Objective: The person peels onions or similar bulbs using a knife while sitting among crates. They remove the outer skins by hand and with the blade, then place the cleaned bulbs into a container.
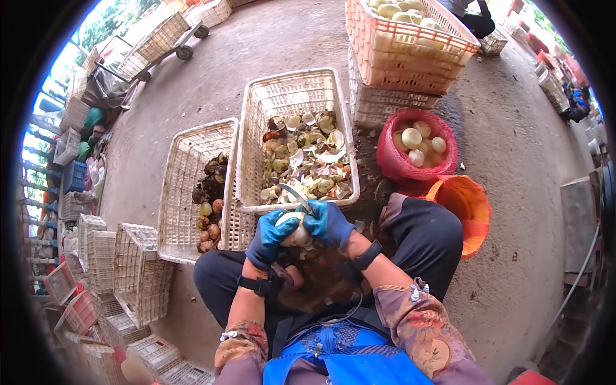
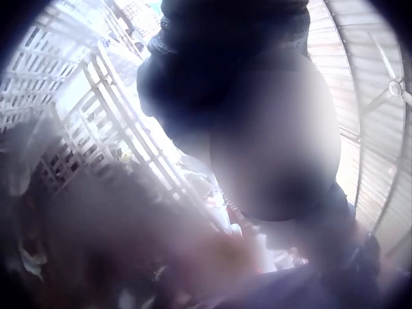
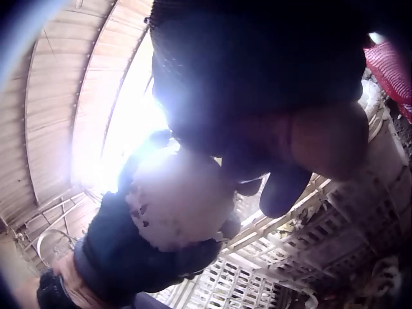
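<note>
My blue-gloved left hand [image 1: 266,239] grips a pale, peeled-looking onion [image 1: 295,232] above my lap. Close against its right side is my right hand [image 1: 328,223], also gloved in blue, with its fingers curled round a tool with a curved metal blade [image 1: 294,192], like a small sickle; its handle is hidden in the glove. In the right wrist view the onion [image 3: 183,199] shows a few dark patches, with the left glove [image 3: 141,241] beneath it. The left wrist view is blurred. Just beyond both hands stands a white crate [image 1: 240,144] holding onion skins and scraps.
Another white crate [image 1: 168,192] with dark and brown onions stands at the left. To the right are a pink mesh sack [image 1: 388,157] of peeled onions and an orange basket [image 1: 478,218]. Stacked crates [image 1: 410,64] rise behind them; more crates [image 1: 138,269] lie at the left.
</note>
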### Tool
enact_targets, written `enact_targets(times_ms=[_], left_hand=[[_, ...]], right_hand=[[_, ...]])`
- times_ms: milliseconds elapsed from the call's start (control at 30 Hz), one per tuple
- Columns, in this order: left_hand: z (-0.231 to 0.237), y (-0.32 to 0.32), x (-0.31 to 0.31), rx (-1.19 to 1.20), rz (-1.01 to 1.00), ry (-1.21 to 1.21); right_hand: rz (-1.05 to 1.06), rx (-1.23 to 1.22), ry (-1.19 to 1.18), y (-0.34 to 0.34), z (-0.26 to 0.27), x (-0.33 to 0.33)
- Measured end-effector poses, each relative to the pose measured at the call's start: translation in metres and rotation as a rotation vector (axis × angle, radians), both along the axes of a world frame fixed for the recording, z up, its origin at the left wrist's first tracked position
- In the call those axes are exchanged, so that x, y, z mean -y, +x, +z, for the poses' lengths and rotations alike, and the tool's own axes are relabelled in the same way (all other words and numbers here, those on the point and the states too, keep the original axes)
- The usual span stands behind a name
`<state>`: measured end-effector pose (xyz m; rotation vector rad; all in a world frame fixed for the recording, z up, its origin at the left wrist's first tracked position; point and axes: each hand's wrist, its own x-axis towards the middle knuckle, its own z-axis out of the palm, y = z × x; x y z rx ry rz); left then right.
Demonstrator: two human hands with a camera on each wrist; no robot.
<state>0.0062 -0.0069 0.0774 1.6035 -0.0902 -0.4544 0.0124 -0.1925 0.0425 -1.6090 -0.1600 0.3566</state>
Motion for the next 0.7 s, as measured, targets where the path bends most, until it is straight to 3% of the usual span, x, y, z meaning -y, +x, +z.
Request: enact_targets(times_ms=[67, 100, 200, 233, 367, 433, 500, 600, 667, 700], left_hand=[[0.011, 0.001, 0.004, 0.028, -0.043, 0.028], [0.015, 0.002, 0.005, 0.06, -0.078, 0.056], [0.01, 0.001, 0.0, -0.001, -0.097, 0.021], [0.01, 0.0, 0.003, 0.022, -0.097, 0.033], [0.023, -0.002, 0.019, 0.097, -0.045, 0.068], [0.021, -0.002, 0.02, 0.097, -0.027, 0.108], [0.019, -0.003, 0.028, 0.039, 0.086, -0.025], [0.009, -0.01, 0.044, -0.094, 0.239, -0.353], [-0.006, -0.015, 0.044, -0.206, 0.279, -0.523], [0.002, -0.015, 0.046, -0.2, 0.282, -0.456]], right_hand=[[0.049, 0.023, 0.044, 0.003, -0.014, 0.003], [0.141, 0.156, -0.129, 0.007, -0.013, 0.011], [0.09, 0.684, -0.365, -0.001, 0.016, 0.016], [0.084, 0.668, -0.347, -0.003, 0.015, 0.018], [-0.04, 0.231, 0.19, -0.005, 0.026, 0.014], [-0.086, 0.287, 0.122, -0.001, 0.014, 0.012], [-0.105, 0.279, 0.052, 0.001, 0.021, 0.016], [-0.297, 0.566, -0.171, 0.0, 0.023, 0.013], [-0.308, 0.545, -0.187, -0.002, 0.024, 0.013], [-0.308, 0.53, -0.187, -0.002, 0.024, 0.013]])
